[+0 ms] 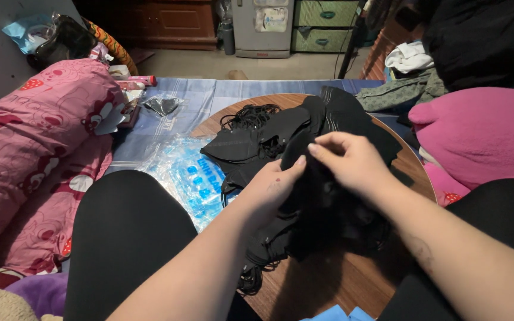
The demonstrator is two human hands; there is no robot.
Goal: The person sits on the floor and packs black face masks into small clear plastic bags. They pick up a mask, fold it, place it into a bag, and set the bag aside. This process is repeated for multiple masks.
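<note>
Pinching at a heap of thin black fabric face masks (304,178) in the middle of the frame, both hands meet over the round brown wooden surface (334,279). The left hand (275,190) comes in from the lower centre with its palm turned up and its thumb and fingertips closed on the dark cloth. The right hand (352,161), reaching in from the lower right, curls its fingers down and pinches the same black piece just beside the left thumb, so the two hands almost touch. The heap spreads from the centre toward the upper middle of the frame, with loose black ear loops (250,114) bunched at its far edge. Left of the heap, a clear plastic bag with blue print (188,175) lies partly on the surface and partly on the blue checked bedsheet (209,95). A pink patterned quilt (37,148) fills the left side, and a pink plush cushion (483,134) sits at the right.
</note>
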